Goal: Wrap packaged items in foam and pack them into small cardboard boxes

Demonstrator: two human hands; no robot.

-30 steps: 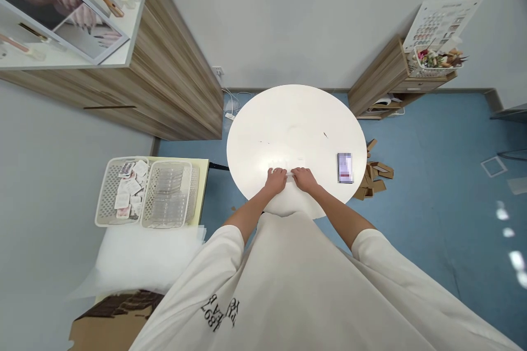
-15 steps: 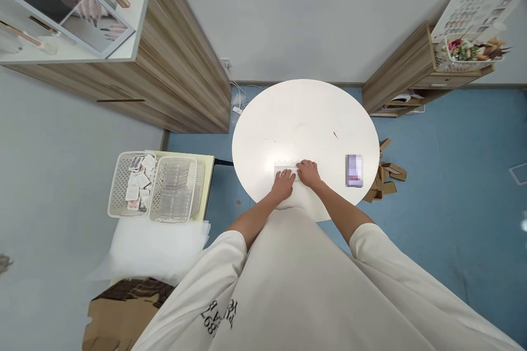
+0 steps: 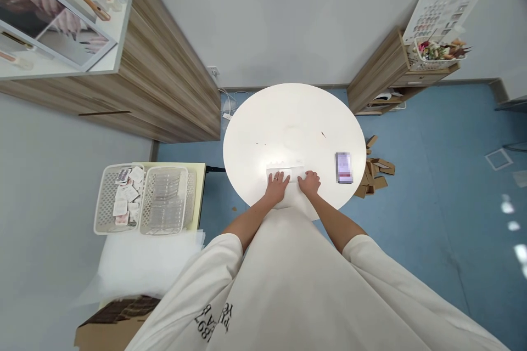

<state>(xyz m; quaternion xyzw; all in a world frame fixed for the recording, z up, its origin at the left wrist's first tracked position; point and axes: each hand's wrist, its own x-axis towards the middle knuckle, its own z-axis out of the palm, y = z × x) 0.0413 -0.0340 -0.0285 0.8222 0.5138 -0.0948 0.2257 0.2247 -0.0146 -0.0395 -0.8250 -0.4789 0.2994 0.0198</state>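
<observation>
A thin, pale white sheet, folded over or layered, lies flat on the white oval table close to my body. Its far edge looks uneven. My left hand rests on the near left part of it, fingers spread and pressing down, with a ring on one finger. At the sheet's near right corner is my right hand, its fingers curled and thumb side against the edge. What lies inside the folds is too small to make out.
A phone lies right on the table. Cardboard pieces are on the floor beyond. To the left, white baskets hold cards and clear cases, beside stacked translucent sheets. Wooden cabinets stand at the back.
My right hand has slid toward me and off the sheet's middle to its near right corner. My left hand's fingers have spread. The whole view has shifted slightly.
</observation>
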